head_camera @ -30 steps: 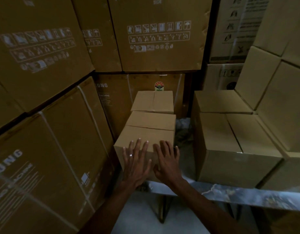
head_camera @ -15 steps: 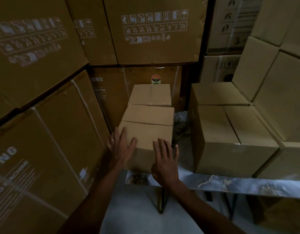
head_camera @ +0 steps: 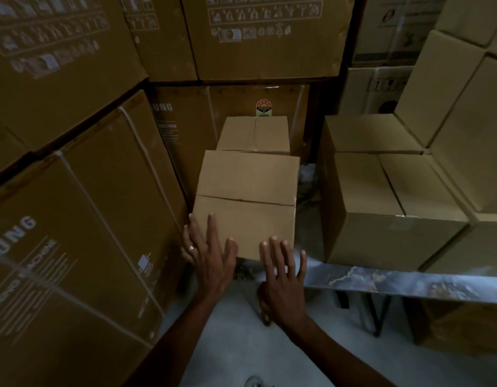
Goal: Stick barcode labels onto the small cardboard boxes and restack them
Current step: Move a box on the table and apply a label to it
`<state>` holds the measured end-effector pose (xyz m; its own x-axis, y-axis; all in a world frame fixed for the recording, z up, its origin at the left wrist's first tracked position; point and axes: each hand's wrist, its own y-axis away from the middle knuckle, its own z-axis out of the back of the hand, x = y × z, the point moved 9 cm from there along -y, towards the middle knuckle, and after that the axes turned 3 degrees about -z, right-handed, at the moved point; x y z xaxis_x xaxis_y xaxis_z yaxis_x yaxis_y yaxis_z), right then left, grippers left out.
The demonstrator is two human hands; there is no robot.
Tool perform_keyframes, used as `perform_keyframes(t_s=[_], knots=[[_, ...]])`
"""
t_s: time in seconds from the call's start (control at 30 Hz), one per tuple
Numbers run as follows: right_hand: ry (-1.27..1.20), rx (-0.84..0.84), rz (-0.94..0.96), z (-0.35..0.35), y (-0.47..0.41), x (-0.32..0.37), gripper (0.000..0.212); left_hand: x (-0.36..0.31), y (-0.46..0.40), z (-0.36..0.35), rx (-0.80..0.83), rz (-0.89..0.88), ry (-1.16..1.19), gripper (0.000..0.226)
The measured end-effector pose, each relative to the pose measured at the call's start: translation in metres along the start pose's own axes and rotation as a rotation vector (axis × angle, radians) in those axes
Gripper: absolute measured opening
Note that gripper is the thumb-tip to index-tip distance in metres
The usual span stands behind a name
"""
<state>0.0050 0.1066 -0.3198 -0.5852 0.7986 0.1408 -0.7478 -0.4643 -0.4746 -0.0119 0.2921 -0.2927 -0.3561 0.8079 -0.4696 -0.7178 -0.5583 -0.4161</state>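
Now plain brown cardboard box (head_camera: 245, 208) at frame centre, on marbled worktop (head_camera: 409, 280) edge. Left hand (head_camera: 208, 255) flat on its left corner, right hand (head_camera: 283, 275) at front face, fingers spread straight, gripping nothing. Best square hands on opposite sides before lifting.

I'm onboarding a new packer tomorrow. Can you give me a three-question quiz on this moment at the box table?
1. True or false: a barcode label shows on the nearest small box.
2. Which hand wears a ring: A left, B right?
3. Fill in: the second small box sits ____ the nearest one.

Key: 1 false, none is visible; 2 A; 3 behind.
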Motion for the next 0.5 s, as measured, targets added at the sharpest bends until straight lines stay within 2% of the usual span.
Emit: perform_keyframes(t_s=[0.1,0.23,0.3,0.4,0.5], knots=[[0.021,0.044,-0.031,-0.015,0.022,-0.011,0.100,0.004,0.029,-0.019,0.070,-0.025,0.005,0.080],[0.039,0.235,-0.129,-0.051,0.050,-0.035,0.117,0.012,0.070,-0.064,0.282,-0.020,0.085,0.080],[0.016,0.283,-0.151,-0.057,0.056,-0.044,0.121,0.014,0.079,-0.072,0.315,-0.004,0.130,0.080],[-0.056,0.203,-0.146,-0.039,0.046,-0.048,0.114,0.008,0.068,-0.053,0.200,0.039,0.213,0.078],[-0.206,0.033,-0.097,0.005,0.017,-0.040,0.090,-0.002,0.039,-0.023,0.053,0.067,0.326,0.077]])
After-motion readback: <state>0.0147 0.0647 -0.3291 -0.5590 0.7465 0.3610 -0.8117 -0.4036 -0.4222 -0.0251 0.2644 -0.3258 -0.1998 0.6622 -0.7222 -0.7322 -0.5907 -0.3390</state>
